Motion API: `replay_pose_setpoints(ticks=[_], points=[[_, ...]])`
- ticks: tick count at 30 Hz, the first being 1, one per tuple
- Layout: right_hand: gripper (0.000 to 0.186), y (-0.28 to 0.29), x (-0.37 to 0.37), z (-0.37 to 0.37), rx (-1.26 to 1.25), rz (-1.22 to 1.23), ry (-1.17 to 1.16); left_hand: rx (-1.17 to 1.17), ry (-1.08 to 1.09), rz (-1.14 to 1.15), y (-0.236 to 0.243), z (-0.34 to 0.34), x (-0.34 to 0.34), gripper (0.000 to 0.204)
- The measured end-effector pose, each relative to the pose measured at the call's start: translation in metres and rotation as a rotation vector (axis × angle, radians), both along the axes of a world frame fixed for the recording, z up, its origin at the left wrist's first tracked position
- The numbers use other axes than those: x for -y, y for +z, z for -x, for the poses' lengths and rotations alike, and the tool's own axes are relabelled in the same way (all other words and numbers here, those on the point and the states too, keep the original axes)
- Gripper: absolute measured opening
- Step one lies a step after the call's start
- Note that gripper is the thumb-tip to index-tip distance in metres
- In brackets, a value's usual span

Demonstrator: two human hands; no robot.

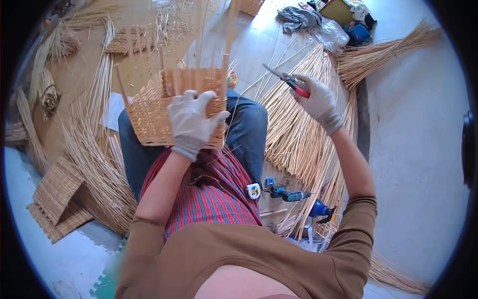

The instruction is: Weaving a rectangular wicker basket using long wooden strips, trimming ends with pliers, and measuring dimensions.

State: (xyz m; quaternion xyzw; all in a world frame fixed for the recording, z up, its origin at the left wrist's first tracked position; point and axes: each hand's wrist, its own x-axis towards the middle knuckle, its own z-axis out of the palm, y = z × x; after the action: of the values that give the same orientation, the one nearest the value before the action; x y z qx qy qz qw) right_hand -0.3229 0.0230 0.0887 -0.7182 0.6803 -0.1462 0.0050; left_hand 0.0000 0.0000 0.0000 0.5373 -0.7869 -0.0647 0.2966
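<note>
A partly woven wicker basket (149, 119) of tan strands rests on my lap, with upright stakes standing above its walls. My left hand (191, 118), in a pale glove, grips its near wall, fingers up at the rim and thumb out to the right. Gloved as well, my right hand (316, 99) is raised to the right of the basket, apart from it. Closed in it is a pair of red-handled pruning shears (294, 84), whose dark pointed blades aim up and left. The palm side of my left hand is hidden.
A big bundle of cane strands (298, 119) spreads on the right, near another tied bundle (383, 57). A tape measure (253, 191), a cordless drill (289, 194) and a blue spray bottle (321, 212) are by my right side. Woven mats (59, 189) and loose strands lie left.
</note>
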Motion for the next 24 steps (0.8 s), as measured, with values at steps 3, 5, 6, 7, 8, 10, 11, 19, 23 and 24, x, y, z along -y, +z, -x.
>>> replay_pose_setpoints(ticks=[3, 5, 6, 7, 8, 10, 11, 19, 23, 24], points=[[0.047, -0.009, -0.017, -0.018, 0.253, -0.041, -0.234, -0.161, -0.092, 0.021, 0.018, -0.038, -0.008, 0.058], [0.046, -0.019, -0.036, 0.000, 0.336, 0.121, -0.175, -0.248, -0.156, -0.021, 0.044, -0.038, -0.028, 0.060], [0.041, -0.017, -0.047, -0.010, 0.486, -0.005, -0.203, -0.245, -0.195, -0.023, 0.053, -0.049, -0.037, 0.060], [0.030, -0.039, -0.061, -0.004, 0.674, -0.002, -0.173, -0.252, -0.247, -0.019, 0.058, -0.057, -0.045, 0.059], [0.020, -0.040, -0.072, -0.021, 0.830, 0.006, -0.091, -0.287, -0.314, -0.020, 0.055, -0.068, -0.051, 0.060], [0.018, -0.058, -0.097, -0.032, 0.766, -0.076, -0.001, -0.362, -0.407, -0.066, 0.051, -0.076, -0.063, 0.061], [0.023, -0.060, -0.107, -0.047, 0.797, -0.010, 0.103, -0.373, -0.447, -0.079, 0.049, -0.077, -0.064, 0.062], [0.063, -0.020, -0.091, -0.115, 0.382, -0.146, 0.147, -0.710, -0.422, -0.337, -0.065, -0.139, 0.056, 0.049], [0.071, 0.002, -0.058, -0.125, 0.365, -0.132, 0.087, -0.755, -0.444, -0.425, -0.080, -0.135, 0.070, 0.047], [0.068, 0.007, -0.047, -0.126, 0.214, -0.010, 0.183, -0.881, -0.447, -0.452, -0.084, -0.130, 0.069, 0.048]])
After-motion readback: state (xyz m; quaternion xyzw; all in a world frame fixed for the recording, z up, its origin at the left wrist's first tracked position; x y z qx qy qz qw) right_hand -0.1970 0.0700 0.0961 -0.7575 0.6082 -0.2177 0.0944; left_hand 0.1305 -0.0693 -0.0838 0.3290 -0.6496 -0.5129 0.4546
